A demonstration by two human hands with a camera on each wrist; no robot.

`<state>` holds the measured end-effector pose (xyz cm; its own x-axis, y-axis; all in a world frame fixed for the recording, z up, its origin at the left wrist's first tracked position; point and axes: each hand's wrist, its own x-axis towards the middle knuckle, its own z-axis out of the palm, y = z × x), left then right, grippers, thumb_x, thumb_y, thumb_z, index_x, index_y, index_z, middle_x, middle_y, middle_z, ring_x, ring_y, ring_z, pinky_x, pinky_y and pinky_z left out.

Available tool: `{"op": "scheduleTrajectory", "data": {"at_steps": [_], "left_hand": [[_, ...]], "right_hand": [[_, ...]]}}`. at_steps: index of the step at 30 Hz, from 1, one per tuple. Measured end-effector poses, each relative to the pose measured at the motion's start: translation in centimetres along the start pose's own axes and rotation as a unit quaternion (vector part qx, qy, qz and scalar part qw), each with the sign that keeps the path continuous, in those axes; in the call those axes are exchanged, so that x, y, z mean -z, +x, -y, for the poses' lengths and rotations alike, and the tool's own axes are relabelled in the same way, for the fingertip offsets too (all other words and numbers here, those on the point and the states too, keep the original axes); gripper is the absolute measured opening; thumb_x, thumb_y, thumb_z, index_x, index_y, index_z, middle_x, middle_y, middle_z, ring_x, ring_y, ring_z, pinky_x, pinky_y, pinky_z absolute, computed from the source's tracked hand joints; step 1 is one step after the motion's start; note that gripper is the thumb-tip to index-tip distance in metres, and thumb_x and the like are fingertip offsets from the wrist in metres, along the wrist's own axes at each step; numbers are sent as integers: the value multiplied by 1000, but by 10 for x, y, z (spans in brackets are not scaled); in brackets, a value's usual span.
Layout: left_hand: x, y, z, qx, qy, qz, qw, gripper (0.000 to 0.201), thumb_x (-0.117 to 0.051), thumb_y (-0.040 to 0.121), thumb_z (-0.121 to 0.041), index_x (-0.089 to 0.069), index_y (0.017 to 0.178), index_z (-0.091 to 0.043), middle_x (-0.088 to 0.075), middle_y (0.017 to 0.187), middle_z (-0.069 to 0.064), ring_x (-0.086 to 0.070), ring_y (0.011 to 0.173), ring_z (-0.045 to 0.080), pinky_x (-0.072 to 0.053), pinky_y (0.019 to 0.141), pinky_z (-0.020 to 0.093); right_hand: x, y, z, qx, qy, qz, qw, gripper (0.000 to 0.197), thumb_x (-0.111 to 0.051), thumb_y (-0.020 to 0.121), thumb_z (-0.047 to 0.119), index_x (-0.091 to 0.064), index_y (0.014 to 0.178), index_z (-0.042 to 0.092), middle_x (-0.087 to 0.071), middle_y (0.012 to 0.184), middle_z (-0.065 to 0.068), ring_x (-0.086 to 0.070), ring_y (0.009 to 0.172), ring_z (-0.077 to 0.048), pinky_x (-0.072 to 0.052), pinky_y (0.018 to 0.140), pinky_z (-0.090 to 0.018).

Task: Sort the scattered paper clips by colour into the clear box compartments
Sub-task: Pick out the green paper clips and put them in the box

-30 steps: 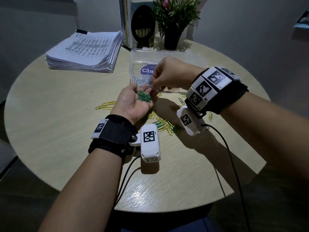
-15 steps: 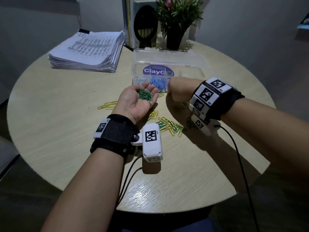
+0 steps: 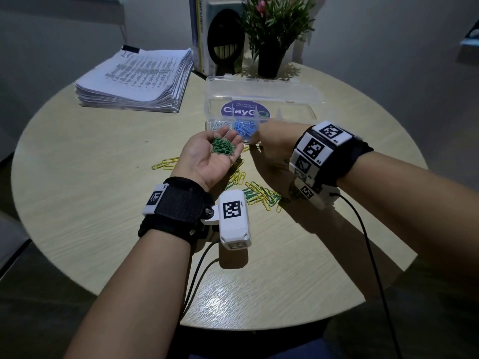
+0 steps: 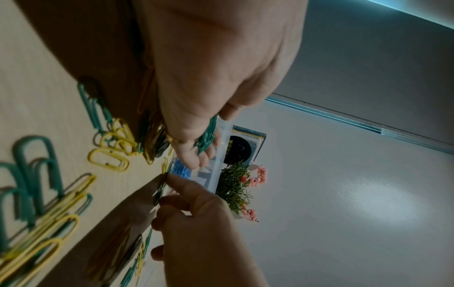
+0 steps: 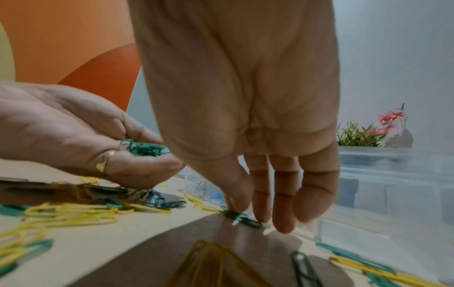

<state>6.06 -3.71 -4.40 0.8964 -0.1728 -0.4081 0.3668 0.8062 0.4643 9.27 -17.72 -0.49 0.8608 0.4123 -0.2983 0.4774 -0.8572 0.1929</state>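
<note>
My left hand (image 3: 207, 161) lies palm up above the table, carrying a small heap of green paper clips (image 3: 223, 149) on its loosely cupped fingers; the heap of green clips (image 5: 142, 148) shows in the right wrist view too. To its right, my right hand (image 3: 269, 146) reaches down to the table just in front of the clear box (image 3: 298, 112). Its thumb and a fingertip (image 5: 236, 200) pinch one green paper clip (image 5: 243, 218) lying on the tabletop. The box holds silver clips (image 3: 220, 124) and blue clips (image 3: 245, 127) in separate compartments.
Yellow and green clips (image 3: 259, 194) lie mixed under and between my wrists, with more yellow clips (image 3: 166, 163) to the left. A stack of papers (image 3: 137, 81), a book (image 3: 199, 35) and a potted plant (image 3: 270, 58) stand at the back of the round table. Cables trail from both wrists.
My right hand has left the spot over the left palm and dropped right to the table in front of the box. The left hand has held its place.
</note>
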Motion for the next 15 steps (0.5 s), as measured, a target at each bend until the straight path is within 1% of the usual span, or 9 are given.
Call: {"op": "scheduleTrajectory", "data": {"at_steps": [3, 4, 6, 7, 8, 10, 11, 13, 15], "left_hand": [[0, 0, 0, -2, 5, 6, 1000, 34, -28, 100, -14, -57, 86, -4, -59, 85, 12, -59, 84, 24, -47, 80, 37], [0, -1, 0, -2, 5, 7, 1000, 34, -28, 100, -14, -57, 86, -3, -59, 86, 13, -58, 84, 24, -47, 79, 37], [-1, -1, 0, -2, 4, 8, 1000, 33, -28, 100, -14, -57, 87, -3, -59, 86, 13, -58, 85, 24, -48, 77, 36], [-1, -1, 0, -2, 3, 8, 1000, 33, -28, 100, -14, -57, 87, -3, -59, 87, 13, -58, 85, 24, -48, 76, 36], [-1, -1, 0, -3, 3, 8, 1000, 33, -28, 100, -14, -57, 88, -3, -58, 87, 13, -58, 85, 24, -48, 76, 36], [-1, -1, 1, -2, 5, 6, 1000, 35, -27, 100, -15, -58, 88, -3, -59, 88, 14, -59, 86, 25, -48, 75, 37], [-1, -1, 1, -2, 5, 4, 1000, 35, -27, 101, -16, -58, 89, -3, -59, 89, 14, -59, 87, 25, -48, 76, 37], [-1, -2, 0, -4, 7, 2, 1000, 35, -27, 101, -16, -58, 89, -3, -59, 89, 13, -59, 87, 24, -47, 81, 37], [-2, -3, 0, -4, 8, 2, 1000, 35, -27, 101, -16, -58, 89, -3, -59, 88, 13, -59, 87, 24, -46, 84, 37]], "right_hand": [[-1, -4, -6, -14, -3, 10, 1000, 31, -44, 89, 4, -65, 112, -1, -64, 113, -17, -59, 102, -31, -46, 80, -30], [-2, -6, -7, -22, 7, 10, 1000, 30, -44, 88, 2, -66, 108, -2, -65, 110, -17, -58, 97, -31, -45, 77, -31], [-2, -10, -9, -34, 20, 10, 999, 29, -44, 88, 1, -68, 105, -2, -67, 107, -17, -55, 89, -29, -41, 71, -28], [-2, -11, -9, -39, 28, 5, 999, 30, -45, 88, 1, -68, 106, -1, -67, 108, -16, -56, 90, -29, -41, 72, -27], [-3, -12, -10, -44, 39, -4, 998, 30, -46, 89, 1, -69, 108, 0, -67, 109, -16, -58, 95, -30, -44, 75, -28], [-3, -12, -12, -56, 52, -30, 997, 29, -48, 89, 2, -68, 110, -1, -67, 112, -18, -60, 103, -32, -49, 85, -34], [-2, -11, -13, -62, 55, -45, 996, 28, -49, 89, 4, -69, 109, -2, -67, 112, -19, -61, 104, -33, -50, 87, -36], [-3, -9, -13, -63, 52, -56, 995, 26, -54, 90, 12, -70, 107, -2, -68, 110, -19, -62, 102, -33, -51, 87, -37], [-5, -6, -11, -56, 50, -54, 996, 28, -56, 91, 20, -70, 106, 0, -68, 108, -16, -63, 100, -31, -51, 85, -34]]}}
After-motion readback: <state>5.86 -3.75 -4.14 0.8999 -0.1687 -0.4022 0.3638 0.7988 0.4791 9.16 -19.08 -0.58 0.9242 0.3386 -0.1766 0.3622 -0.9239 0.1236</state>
